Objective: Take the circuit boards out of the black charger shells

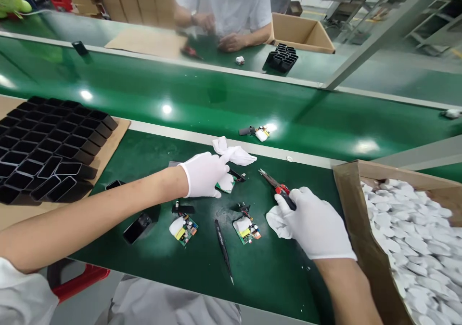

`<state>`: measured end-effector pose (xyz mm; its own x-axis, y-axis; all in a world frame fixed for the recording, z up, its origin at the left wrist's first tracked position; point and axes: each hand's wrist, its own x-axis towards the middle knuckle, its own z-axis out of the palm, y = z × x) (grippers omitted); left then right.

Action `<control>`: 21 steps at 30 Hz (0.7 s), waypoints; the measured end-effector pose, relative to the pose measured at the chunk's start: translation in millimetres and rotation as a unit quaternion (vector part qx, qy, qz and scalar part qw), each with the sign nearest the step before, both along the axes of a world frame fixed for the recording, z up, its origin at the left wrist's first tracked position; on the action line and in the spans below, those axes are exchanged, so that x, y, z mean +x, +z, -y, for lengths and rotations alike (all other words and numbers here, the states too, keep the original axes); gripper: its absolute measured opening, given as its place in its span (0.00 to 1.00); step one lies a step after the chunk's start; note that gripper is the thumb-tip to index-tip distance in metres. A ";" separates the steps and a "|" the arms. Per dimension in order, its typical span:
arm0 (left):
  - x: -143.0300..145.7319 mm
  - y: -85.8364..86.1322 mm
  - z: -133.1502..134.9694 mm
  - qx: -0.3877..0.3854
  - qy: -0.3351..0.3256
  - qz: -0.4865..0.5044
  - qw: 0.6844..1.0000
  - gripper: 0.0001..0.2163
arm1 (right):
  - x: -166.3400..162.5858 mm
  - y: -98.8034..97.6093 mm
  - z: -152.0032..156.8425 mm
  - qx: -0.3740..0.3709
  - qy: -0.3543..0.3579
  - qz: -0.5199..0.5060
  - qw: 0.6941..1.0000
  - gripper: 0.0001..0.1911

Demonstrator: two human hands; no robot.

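Note:
My left hand (206, 175), in a white glove, reaches across the table with thumb and fingers around a small circuit board (227, 183) bearing a white pad; the fingers partly hide it. A crumpled white glove or cloth (240, 155) lies just beyond the fingertips. My right hand (317, 224), also gloved, is closed on red-and-black needle-nose pliers (278, 188), whose jaws point up and left. Beneath that hand is a white piece (277, 221) of cloth or padding. Two more circuit boards (184, 229) with white pads lie nearer, with black tweezers (223, 248) between them.
Black rectangular sleeves (46, 142) stand packed on cardboard at left; a loose black case (137, 228) lies near my forearm. A box (361, 219) of white pads is at right. Another board (263, 132) rests beyond the ledge. Across the bench sits a person (224, 12).

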<state>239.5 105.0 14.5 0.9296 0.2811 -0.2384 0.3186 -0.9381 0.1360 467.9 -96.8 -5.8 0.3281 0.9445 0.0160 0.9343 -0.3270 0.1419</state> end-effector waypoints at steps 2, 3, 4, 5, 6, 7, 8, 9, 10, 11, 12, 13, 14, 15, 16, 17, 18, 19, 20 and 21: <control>3.6 -1.5 -2.7 -0.008 -0.001 -0.001 1.000 0.17 | -4.3 -2.2 1.8 0.004 0.012 0.003 1.000 0.19; 2.8 0.2 -2.6 -0.011 0.000 0.000 1.000 0.15 | -6.4 0.1 3.9 0.021 0.012 0.009 1.000 0.19; 0.2 3.4 -1.1 -0.011 0.001 0.003 1.000 0.13 | -9.5 4.1 6.9 0.048 0.010 0.010 0.999 0.19; -3.9 8.1 2.2 -0.010 0.004 0.011 1.000 0.12 | -14.3 9.5 10.6 0.086 0.010 -0.005 0.996 0.18; -9.5 13.8 7.4 -0.007 0.011 0.025 1.000 0.12 | -21.4 15.6 14.9 0.132 0.012 -0.037 0.991 0.17; -16.2 20.4 14.4 -0.001 0.023 0.045 0.999 0.12 | -30.9 21.9 19.3 0.183 0.015 -0.085 0.979 0.15; -23.9 27.4 23.1 0.007 0.040 0.073 0.997 0.11 | -42.9 27.9 23.4 0.226 0.024 -0.157 0.961 0.13; -32.1 34.6 33.2 0.019 0.061 0.105 0.992 0.11 | -56.6 33.2 26.9 0.269 0.024 -0.213 0.939 0.09; -40.7 41.4 44.2 0.036 0.083 0.135 0.987 0.11 | -71.4 37.6 29.5 0.305 0.025 -0.258 0.916 0.05; -49.2 47.5 55.8 0.054 0.105 0.163 0.980 0.10 | -86.2 41.0 30.8 0.308 0.035 -0.298 0.903 0.04; -57.5 52.7 67.4 0.073 0.123 0.191 0.971 0.10 | -100.3 43.4 30.9 0.315 0.048 -0.330 0.889 0.04; -65.3 56.8 78.6 0.089 0.140 0.217 0.962 0.09 | -113.0 45.2 29.8 0.326 0.062 -0.359 0.872 0.05; -72.6 60.0 89.0 0.100 0.157 0.238 0.953 0.09 | -123.9 46.3 27.7 0.333 0.073 -0.384 0.858 0.07; -79.1 62.2 98.5 0.110 0.175 0.255 0.945 0.09 | -132.9 47.2 25.2 0.341 0.081 -0.405 0.844 0.08; -85.1 63.6 106.7 0.116 0.192 0.265 0.938 0.10 | -140.3 47.9 22.4 0.347 0.087 -0.423 0.833 0.09; -90.5 64.6 113.8 0.122 0.209 0.268 0.932 0.11 | -146.3 48.6 20.0 0.348 0.091 -0.438 0.824 0.10; -95.6 65.3 119.8 0.130 0.226 0.268 0.927 0.11 | -151.3 49.3 18.1 0.347 0.097 -0.452 0.816 0.10; -100.4 65.8 124.7 0.140 0.241 0.267 0.922 0.12 | -155.5 50.0 17.0 0.347 0.105 -0.463 0.809 0.10; -105.1 66.2 128.8 0.151 0.254 0.265 0.918 0.12 | -159.3 50.6 16.8 0.348 0.113 -0.473 0.802 0.10; -109.6 66.7 132.3 0.159 0.264 0.264 0.914 0.13 | -162.7 51.1 17.4 0.350 0.121 -0.480 0.795 0.10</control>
